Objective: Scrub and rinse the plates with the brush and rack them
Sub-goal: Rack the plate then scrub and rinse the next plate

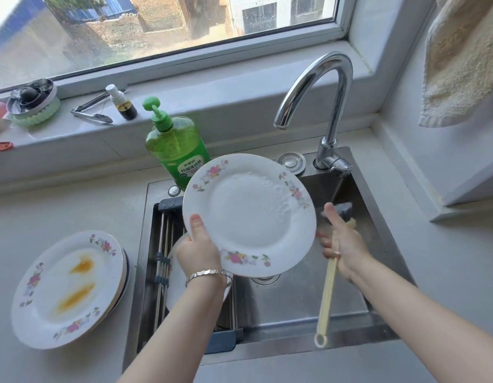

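Observation:
My left hand (199,251) grips a white flowered plate (251,217) by its lower left rim, tilted up over the sink, with soap foam along its upper right. My right hand (342,241) holds the cream-handled brush (327,297) just right of the plate, its dark head (342,210) pointing up toward the tap. A stack of dirty flowered plates (68,288) with orange smears sits on the counter at the left. Another white plate (175,283) lies on the rack (163,261) in the sink's left part, mostly hidden behind my left wrist.
The steel sink (295,299) has a chrome tap (331,114) at the back right. A green dish soap bottle (175,145) stands behind the plate. Tongs (92,113), a small spray bottle (122,103) and a round scrubber (32,103) lie on the windowsill. A towel (464,59) hangs at top right.

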Demonstrator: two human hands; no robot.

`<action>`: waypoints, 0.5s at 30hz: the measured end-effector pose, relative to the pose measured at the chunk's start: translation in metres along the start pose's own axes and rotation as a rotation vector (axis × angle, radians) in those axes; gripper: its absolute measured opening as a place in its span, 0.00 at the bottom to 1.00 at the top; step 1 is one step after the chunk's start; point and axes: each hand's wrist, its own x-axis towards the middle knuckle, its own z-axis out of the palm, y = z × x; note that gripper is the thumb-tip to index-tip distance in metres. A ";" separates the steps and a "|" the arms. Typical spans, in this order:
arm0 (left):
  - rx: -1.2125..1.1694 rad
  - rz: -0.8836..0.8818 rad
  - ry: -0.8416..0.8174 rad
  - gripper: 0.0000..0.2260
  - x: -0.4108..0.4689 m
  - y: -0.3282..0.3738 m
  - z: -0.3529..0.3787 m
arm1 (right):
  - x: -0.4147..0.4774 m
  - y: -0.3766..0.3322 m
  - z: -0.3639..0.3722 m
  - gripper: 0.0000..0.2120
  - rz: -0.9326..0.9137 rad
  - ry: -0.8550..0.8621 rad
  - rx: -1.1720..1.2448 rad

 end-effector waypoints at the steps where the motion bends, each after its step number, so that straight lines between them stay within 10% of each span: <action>1: -0.010 -0.028 -0.014 0.22 -0.004 0.000 0.003 | -0.002 0.001 0.006 0.16 0.054 -0.083 0.047; 8: -0.211 -0.333 -0.387 0.10 -0.007 -0.023 0.002 | 0.003 -0.016 0.010 0.11 0.129 -0.181 -0.018; 15: 0.101 -0.323 -0.808 0.14 0.051 0.027 -0.018 | 0.007 -0.055 -0.009 0.11 0.155 -0.498 -0.416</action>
